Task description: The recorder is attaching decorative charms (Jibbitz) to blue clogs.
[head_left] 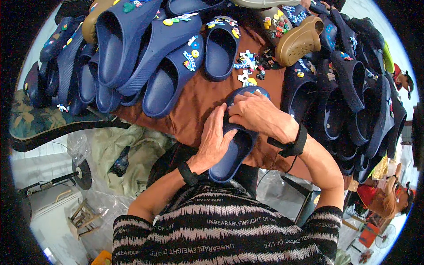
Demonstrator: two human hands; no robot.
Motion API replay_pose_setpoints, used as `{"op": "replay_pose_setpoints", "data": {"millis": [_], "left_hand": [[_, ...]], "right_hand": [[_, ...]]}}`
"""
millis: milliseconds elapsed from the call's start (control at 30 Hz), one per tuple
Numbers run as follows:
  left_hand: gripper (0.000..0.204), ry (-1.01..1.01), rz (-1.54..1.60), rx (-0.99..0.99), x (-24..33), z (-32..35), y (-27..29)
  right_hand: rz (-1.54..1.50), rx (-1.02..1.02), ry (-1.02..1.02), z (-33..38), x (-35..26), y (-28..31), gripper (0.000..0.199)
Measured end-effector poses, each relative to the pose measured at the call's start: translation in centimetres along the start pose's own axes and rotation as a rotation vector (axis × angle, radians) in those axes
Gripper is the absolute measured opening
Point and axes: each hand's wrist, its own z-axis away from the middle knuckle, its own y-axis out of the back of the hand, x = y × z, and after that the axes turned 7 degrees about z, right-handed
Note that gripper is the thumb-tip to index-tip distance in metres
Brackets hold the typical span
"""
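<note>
A navy blue slipper point(234, 155) lies in front of me, its toe pointing away and its open heel end near my body. My left hand point(215, 139) holds the slipper's left side, fingers along the outside and thumb over the edge of the upper. On top of the upper, my right hand point(261, 114) has its fingers bent and pressed together; whatever they pinch is hidden. Small colourful decorations show at the toe, past my right fingers. Just beyond it lies a loose heap of shoe charms point(247, 66), white, yellow, blue and black.
Navy slippers with charms are piled at left point(170, 84) and right point(331, 112). A brown clog point(300, 42) and a charm-filled container point(276, 23) stand at the back. Brown cloth point(190, 112) covers the work surface. A small wooden stool point(82, 219) stands lower left; another person point(384, 198) is at right.
</note>
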Motion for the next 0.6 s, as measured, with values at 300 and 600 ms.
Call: {"op": "replay_pose_setpoints", "data": {"millis": [300, 600], "left_hand": [[0.074, 0.011, 0.002, -0.011, 0.3, -0.1, 0.5], [0.068, -0.022, 0.174, -0.056, 0.0, 0.0, 1.3]], "right_hand": [[0.03, 0.066, -0.059, 1.1, -0.2, -1.0, 0.035], [-0.577, 0.295, -0.168, 1.6, 4.1, -1.5, 0.021]]}}
